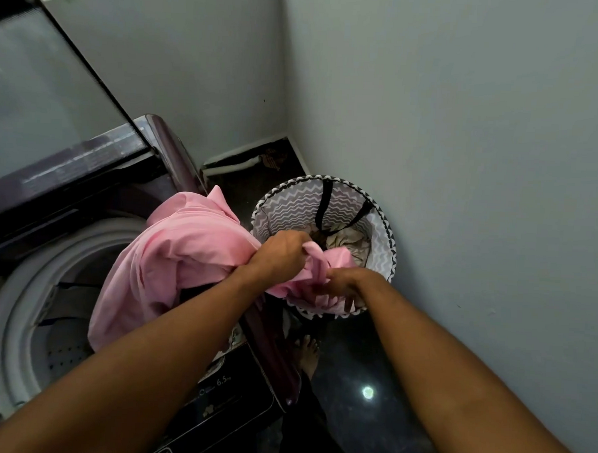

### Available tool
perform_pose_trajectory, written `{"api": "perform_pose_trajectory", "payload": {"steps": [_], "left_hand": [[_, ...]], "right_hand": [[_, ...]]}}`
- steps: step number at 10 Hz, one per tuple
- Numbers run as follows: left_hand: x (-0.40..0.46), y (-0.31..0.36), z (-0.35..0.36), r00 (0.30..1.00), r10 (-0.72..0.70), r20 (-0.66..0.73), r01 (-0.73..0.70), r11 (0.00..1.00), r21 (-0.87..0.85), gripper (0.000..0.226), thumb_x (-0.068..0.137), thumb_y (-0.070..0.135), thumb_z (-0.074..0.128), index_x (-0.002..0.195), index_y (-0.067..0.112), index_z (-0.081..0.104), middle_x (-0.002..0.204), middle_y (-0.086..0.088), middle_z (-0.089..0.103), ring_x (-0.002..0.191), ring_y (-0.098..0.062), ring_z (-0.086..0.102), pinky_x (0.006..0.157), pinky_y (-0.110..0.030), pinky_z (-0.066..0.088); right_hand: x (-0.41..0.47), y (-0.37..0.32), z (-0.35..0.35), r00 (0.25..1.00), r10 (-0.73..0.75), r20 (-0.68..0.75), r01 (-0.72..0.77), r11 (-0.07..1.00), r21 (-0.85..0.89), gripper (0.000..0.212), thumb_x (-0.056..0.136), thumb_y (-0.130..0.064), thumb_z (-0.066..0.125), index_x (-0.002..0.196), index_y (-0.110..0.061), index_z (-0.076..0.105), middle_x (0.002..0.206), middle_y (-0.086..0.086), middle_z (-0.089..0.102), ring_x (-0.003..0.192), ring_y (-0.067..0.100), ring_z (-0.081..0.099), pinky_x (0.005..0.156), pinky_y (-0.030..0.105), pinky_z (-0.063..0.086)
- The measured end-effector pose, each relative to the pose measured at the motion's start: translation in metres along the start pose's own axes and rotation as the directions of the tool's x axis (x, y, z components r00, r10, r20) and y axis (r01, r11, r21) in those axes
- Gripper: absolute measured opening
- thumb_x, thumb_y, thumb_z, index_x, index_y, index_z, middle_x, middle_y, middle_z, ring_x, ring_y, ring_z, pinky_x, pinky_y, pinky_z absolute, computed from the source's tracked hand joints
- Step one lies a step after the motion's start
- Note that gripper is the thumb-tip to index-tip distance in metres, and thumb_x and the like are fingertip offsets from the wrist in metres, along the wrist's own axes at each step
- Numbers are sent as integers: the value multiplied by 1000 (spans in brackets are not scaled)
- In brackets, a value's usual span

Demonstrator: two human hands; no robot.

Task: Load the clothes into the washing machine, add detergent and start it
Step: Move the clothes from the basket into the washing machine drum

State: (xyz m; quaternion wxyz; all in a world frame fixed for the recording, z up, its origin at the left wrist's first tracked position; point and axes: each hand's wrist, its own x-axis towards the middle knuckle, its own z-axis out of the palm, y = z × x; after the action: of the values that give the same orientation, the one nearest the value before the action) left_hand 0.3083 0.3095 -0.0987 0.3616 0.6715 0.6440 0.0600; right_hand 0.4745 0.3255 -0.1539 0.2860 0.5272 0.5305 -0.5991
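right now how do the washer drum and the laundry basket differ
The washer drum is pale and perforated; the laundry basket is zigzag-patterned fabric. The drum sits inside the machine, while the basket stands on the floor. Both are round, open-topped, and the pink garment drapes between them.

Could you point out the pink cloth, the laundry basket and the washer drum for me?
pink cloth (173, 255): head view, on its broad draped middle.
basket (291, 205): head view, on the zigzag inner wall at the back.
drum (62, 356): head view, on the perforated inner wall.
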Motion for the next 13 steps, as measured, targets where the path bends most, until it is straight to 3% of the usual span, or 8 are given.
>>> {"api": "perform_pose_trajectory", "payload": {"steps": [1, 2, 5, 7, 8, 9, 11, 13], "left_hand": [[-2, 7, -6, 997, 20, -69, -29, 991, -133, 21, 86, 2, 52, 93, 14, 69, 84, 6, 61, 82, -15, 54, 68, -25, 33], [0, 8, -8, 991, 2, -134, -31, 977, -211, 22, 89, 3, 52, 79, 18, 63, 75, 9, 59, 79, -19, 56, 65, -27, 33], [-2, 9, -15, 988, -123, -89, 26, 715, -699, 22, 83, 6, 51, 79, 19, 67, 72, 0, 65, 63, -9, 58, 56, -24, 44], [-14, 9, -19, 982, -183, 43, 112, 382, -917, 25, 91, -7, 44, 84, 5, 65, 70, -12, 62, 58, -20, 57, 57, -32, 44], [-6, 5, -26, 991, -117, 66, 134, 805, -579, 14, 88, 12, 54, 79, 14, 65, 79, -8, 64, 74, -23, 58, 69, -37, 43], [6, 9, -27, 988, -48, 146, 53, 998, -30, 15, 90, 16, 53, 90, 19, 68, 88, -2, 62, 84, -20, 56, 74, -28, 41], [1, -13, 16, 925, -75, 372, 20, 989, 149, 65, 77, 27, 71, 133, 19, 40, 131, -8, 44, 113, -27, 54, 99, -43, 48], [7, -18, 27, 926, 27, 376, -16, 999, -33, 118, 65, 37, 86, 156, 30, 11, 153, -4, 34, 136, -23, 37, 113, -35, 35]], "right_hand": [[-3, -12, -10, 986, -23, -165, -4, 987, -163, 56, 81, -53, 73, 121, -17, 59, 88, 4, 64, 74, 19, 63, 54, 23, 49], [-7, -23, -12, 998, 46, -48, -50, 995, -87, 51, 81, -38, 78, 121, -13, 59, 85, 8, 65, 75, 24, 65, 46, 22, 50], [1, -13, -9, 998, 55, 7, -56, 991, 124, 57, 92, -31, 67, 140, -15, 41, 127, 21, 56, 95, 40, 61, 39, 30, 51], [16, 0, 2, 992, -51, -114, 68, 986, 152, 59, 87, -21, 73, 139, -6, 49, 134, 17, 57, 120, 36, 55, 101, 50, 47], [15, 0, 13, 996, -57, -64, 66, 985, 157, 63, 93, -13, 65, 147, -3, 35, 143, 17, 48, 133, 35, 44, 106, 42, 41], [8, 7, 24, 996, 77, -35, -66, 967, 247, 59, 97, -21, 60, 147, -6, 32, 137, 21, 49, 124, 39, 48, 92, 46, 45], [-15, 18, 19, 965, 89, -245, 129, 656, 744, 37, 104, -7, 35, 139, 1, 47, 130, 16, 58, 103, 25, 58, 83, 33, 50], [13, 28, -11, 992, -87, -88, 124, 655, 746, 26, 100, -9, 51, 125, -3, 55, 102, 8, 64, 84, 17, 63, 67, 27, 54]]}}
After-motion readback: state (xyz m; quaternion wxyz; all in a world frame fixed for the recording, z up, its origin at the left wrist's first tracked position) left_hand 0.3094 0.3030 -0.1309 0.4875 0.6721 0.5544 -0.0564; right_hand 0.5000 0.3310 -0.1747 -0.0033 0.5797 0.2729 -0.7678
